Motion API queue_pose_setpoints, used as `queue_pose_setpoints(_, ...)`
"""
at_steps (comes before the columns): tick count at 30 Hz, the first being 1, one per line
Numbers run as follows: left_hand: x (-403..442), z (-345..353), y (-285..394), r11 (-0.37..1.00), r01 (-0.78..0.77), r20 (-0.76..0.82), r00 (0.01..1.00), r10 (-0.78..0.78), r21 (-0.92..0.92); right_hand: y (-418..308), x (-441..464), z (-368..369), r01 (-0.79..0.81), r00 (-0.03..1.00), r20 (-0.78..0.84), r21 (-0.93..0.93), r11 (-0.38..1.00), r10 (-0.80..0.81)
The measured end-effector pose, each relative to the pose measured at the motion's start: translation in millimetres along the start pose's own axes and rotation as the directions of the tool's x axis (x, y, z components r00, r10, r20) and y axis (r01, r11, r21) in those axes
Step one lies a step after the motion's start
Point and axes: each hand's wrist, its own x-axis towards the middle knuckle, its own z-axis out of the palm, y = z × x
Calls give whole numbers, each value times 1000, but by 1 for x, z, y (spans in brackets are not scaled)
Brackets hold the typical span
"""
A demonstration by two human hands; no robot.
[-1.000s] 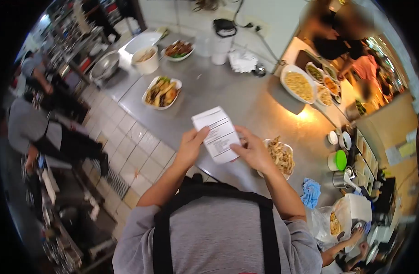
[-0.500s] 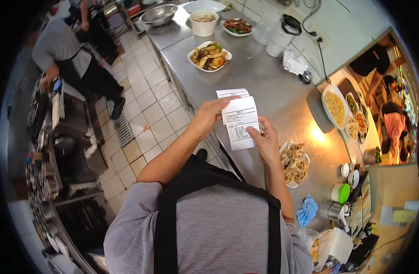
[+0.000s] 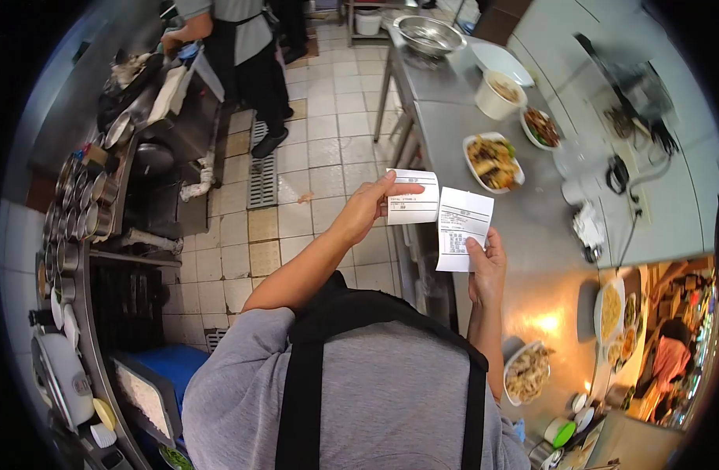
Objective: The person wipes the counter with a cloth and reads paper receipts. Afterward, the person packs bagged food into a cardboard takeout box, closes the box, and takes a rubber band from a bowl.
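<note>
We see a steel counter with a metal bowl and a white platter at its far end. Closer, we find a white tub, a dish of dark-glazed food and a bowl of browned food. Nearest us sits a bowl of pale pieces.

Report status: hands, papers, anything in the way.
Left hand holding one printed slip. Right hand holding second slip. Slips side by side. Nothing visibly blocking either hand.
</note>
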Motion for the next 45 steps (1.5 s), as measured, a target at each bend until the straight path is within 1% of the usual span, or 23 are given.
queue_pose_setpoints(3, 3, -52, 32, 997, -66, -46, 997, 68, 49, 12, 45, 56, -11, 997, 78, 25, 1000, 9)
queue_pose_setpoints(6, 8, -104, 60, 994, -108, -177, 978, 112, 31, 29, 88, 111, -26, 989, 146, -12, 1000, 27)
queue_pose_setpoints(8, 9, -140, 73, 995, -102, -200, 974, 104, 18, 38, 118, 144, 3, 984, 177, -52, 999, 6)
queue_pose_setpoints(9, 11, -157, 80, 995, -99, -200, 975, 101, 20, 44, 132, 159, -11, 981, 193, -17, 1000, 14)
queue_pose_setpoints(12, 22, -199, 90, 940, -57, -264, 953, 152, 337, 71, 168, 185, -64, 978, 204, 76, 995, 47)
queue_pose_setpoints(15, 44, -228, 107, 912, 36, -298, 950, 96, 409, 73, 210, 214, -89, 984, 166, 107, 990, 70)
queue_pose_setpoints(16, 56, -237, 109, 924, 30, -285, 954, 87, 380, 78, 229, 217, -84, 983, 169, 107, 991, 65)
queue_pose_setpoints(18, 84, -255, 110, 949, 25, -265, 962, 62, 315, 86, 267, 221, -71, 988, 149, 129, 989, 52)
queue_pose_setpoints(19, 101, -263, 111, 930, 61, -262, 964, 39, 363, 87, 288, 224, -58, 991, 127, 151, 987, 39)
queue_pose_setpoints(22, 158, -291, 112, 895, -34, -199, 970, 136, 444, 78, 358, 241, -68, 996, 77, 185, 980, 54)
queue_pose_setpoints(24, 198, -317, 121, 892, -6, -171, 981, 93, 453, 74, 410, 251, -110, 992, 87, 189, 976, 95)
queue_pose_setpoints(25, 220, -329, 130, 890, 7, -182, 980, 85, 455, 68, 437, 263, -98, 992, 90, 164, 982, 84)
queue_pose_setpoints(27, 258, -352, 152, 870, 47, -226, 971, 75, 491, 60, 498, 286, -115, 978, 192, 160, 980, 83)
queue_pose_setpoints(28, 276, -363, 163, 813, 13, -237, 959, 154, 582, 56, 530, 299, -125, 965, 247, 156, 980, 84)
queue_pose_setpoints(30, 307, -389, 187, 663, -18, -240, 924, 296, 748, 46, 595, 336, -86, 968, 246, 154, 984, 46)
queue_pose_setpoints(32, 333, -416, 207, 617, 12, -295, 886, 358, 787, 37, 663, 374, -58, 970, 242, 172, 983, 15)
queue_pose_setpoints(33, 346, -431, 213, 598, 26, -319, 864, 390, 801, 34, 698, 392, -59, 962, 273, 213, 975, -2)
queue_pose_setpoints(34, 359, -450, 216, 618, 30, -366, 829, 424, 785, 31, 735, 410, -56, 952, 305, 253, 966, -25)
queue_pose_setpoints(36, 382, -489, 226, 595, 142, -464, 772, 433, 791, 24, 804, 439, -45, 942, 330, 316, 948, -65)
queue_pose_setpoints(39, 427, -551, 241, 546, 247, -521, 736, 432, 801, 18, 902, 476, -2, 947, 297, 383, 924, -120)
queue_pose_setpoints(42, 489, -606, 260, 513, 307, -532, 759, 376, 801, 13, 988, 480, 80, 965, 206, 353, 932, -160)
queue_pose_setpoints(43, 514, -619, 272, 500, 301, -508, 787, 351, 812, 9, 1013, 478, 80, 972, 180, 339, 937, -148)
queue_pose_setpoints(45, 572, -640, 298, 456, 232, -398, 864, 310, 859, 9, 1051, 464, 82, 984, 124, 300, 950, -125)
